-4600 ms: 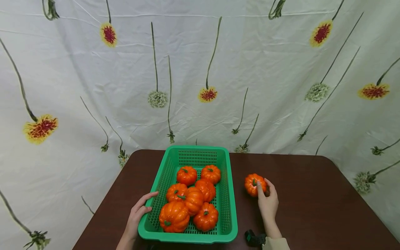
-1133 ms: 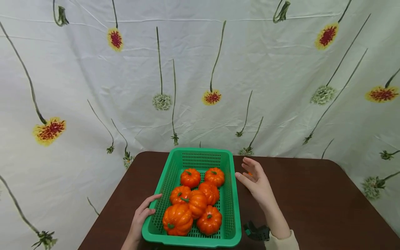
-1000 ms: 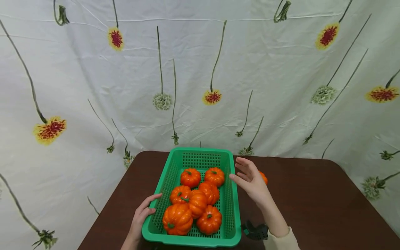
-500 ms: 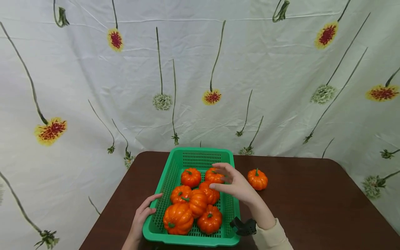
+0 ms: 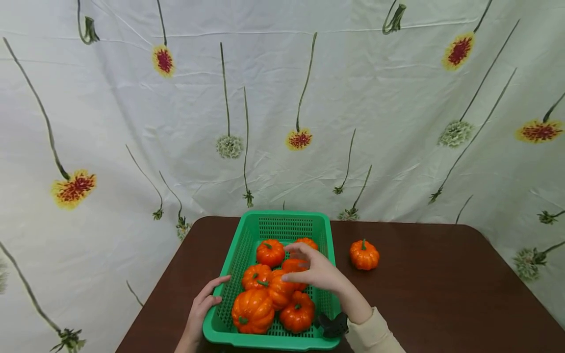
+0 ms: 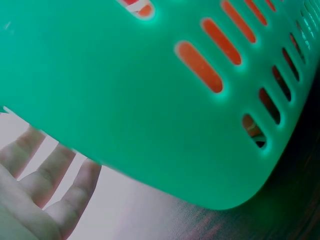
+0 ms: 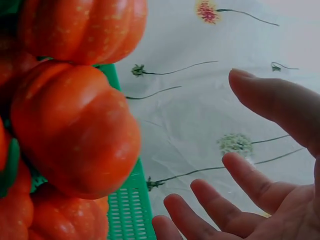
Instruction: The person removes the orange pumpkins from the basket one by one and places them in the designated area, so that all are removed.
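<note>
Several small orange toy-like pumpkins with green stems lie in a green plastic basket (image 5: 270, 341) on the table. My right hand (image 5: 319, 270) hovers over the basket's right half, thumb and fingers spread apart, holding nothing. It partly covers the right-hand pumpkin (image 5: 291, 265) and the back right one (image 5: 307, 241). In the right wrist view the fingers stand apart from a large ribbed pumpkin (image 7: 75, 130). My left hand (image 5: 200, 309) holds the basket's left rim; in the left wrist view its fingers (image 6: 75, 197) reach over the green edge, tips hidden.
One more pumpkin (image 5: 364, 256) sits on the dark brown table (image 5: 423, 289), right of the basket. A white flowered cloth (image 5: 265, 113) hangs behind the table. A black wrist device (image 5: 333, 325) is by the right sleeve, overlapping the basket's front right corner.
Earlier my right hand touched the lone pumpkin beside the basket. It has let go and moved left over the basket, leaving that pumpkin on the table. My left hand stays at the rim.
</note>
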